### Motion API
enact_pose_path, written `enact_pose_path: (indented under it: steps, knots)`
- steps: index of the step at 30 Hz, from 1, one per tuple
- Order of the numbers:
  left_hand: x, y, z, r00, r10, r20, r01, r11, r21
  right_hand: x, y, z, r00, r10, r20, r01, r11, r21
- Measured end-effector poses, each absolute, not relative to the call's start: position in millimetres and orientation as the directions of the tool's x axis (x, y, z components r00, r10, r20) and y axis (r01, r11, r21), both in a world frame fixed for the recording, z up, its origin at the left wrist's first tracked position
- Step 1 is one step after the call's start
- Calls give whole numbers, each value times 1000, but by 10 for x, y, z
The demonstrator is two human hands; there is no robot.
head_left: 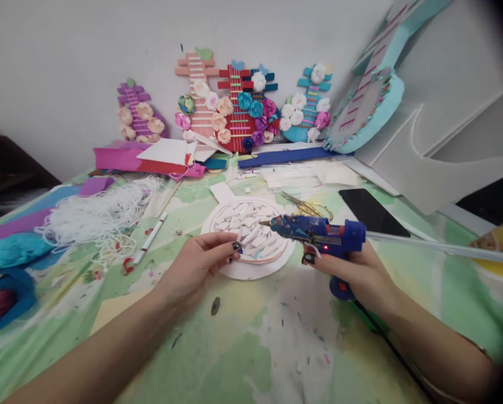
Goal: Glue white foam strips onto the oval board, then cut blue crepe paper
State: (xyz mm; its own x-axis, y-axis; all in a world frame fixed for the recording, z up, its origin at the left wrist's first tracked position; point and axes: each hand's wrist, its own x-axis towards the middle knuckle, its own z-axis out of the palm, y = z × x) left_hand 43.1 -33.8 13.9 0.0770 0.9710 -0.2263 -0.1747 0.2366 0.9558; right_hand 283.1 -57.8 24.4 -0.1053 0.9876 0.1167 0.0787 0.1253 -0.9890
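My right hand (pixel 360 269) is closed round a blue glue gun (pixel 339 233) with a small red light on its side. Its nozzle points left over a round white board (pixel 259 272). Many short white strips (pixel 255 224) lie heaped on this board, inside a drawn reddish line. At the board's front left edge my left hand (pixel 204 255) has thumb and fingers pinched together. A small dark blue bit shows at these fingertips, beside a pale strip along the edge; what exactly they hold is too small to tell.
Gold-handled scissors (pixel 314 209) and a black phone (pixel 373 212) lie behind the glue gun. White cord (pixel 95 216) and a marker (pixel 150 238) are on the left. Decorated guitar shapes (pixel 236 112) lean against the wall. A black cable (pixel 386 334) trails from the gun.
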Motion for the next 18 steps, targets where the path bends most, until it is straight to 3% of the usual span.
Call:
enact_pose_path:
  steps: [3, 9, 14, 18]
  knots:
    - [443, -361, 114, 116, 963, -242, -168, 259, 951, 2802, -632, 249, -162, 985, 59, 107, 78, -991]
    - [457, -371, 113, 129, 955, -266, -155, 285, 946, 2812, -683, 192, -80, 994, -73, 268, -49, -962]
    - [468, -358, 125, 118, 957, -266, -140, 282, 949, 2845, -663, 197, -228, 971, -78, 357, 9, -934]
    - [475, -364, 134, 142, 957, -254, -127, 272, 954, 2850, -673, 186, -149, 988, -37, 365, 20, -931]
